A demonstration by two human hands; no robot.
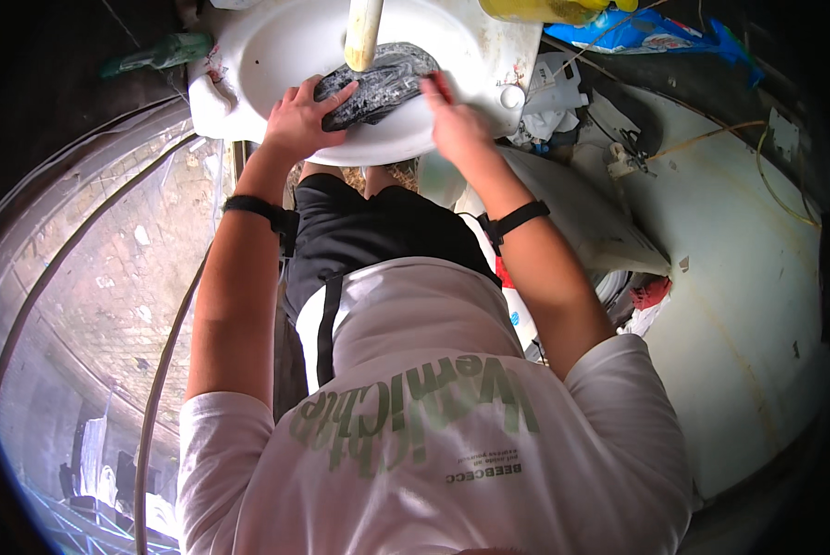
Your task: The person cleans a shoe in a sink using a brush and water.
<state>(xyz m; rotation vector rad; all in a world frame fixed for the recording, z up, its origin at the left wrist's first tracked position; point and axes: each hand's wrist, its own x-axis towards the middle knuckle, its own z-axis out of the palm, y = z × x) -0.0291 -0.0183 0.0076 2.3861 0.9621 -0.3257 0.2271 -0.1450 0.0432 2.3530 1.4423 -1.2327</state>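
Observation:
A dark, elongated object with whitish streaks, possibly a wet shoe or cloth [387, 80], lies in a white washbasin [401, 149]. My left hand [307, 118] presses on its left end with fingers spread and the thumb across its surface. At the right end, my right hand [453, 125] is closed around a small red item [441, 87], perhaps a brush, which is blurred. Its working side is hidden. A whitish spout [363, 41] hangs over the dark object.
White soap [210, 97] sits at the basin's left corner, near a green bottle [158, 54]. A white cap [510, 97] lies on the right corner. Beyond are a translucent jug [550, 83], a blue packet [637, 35] and a yellow container [547, 10].

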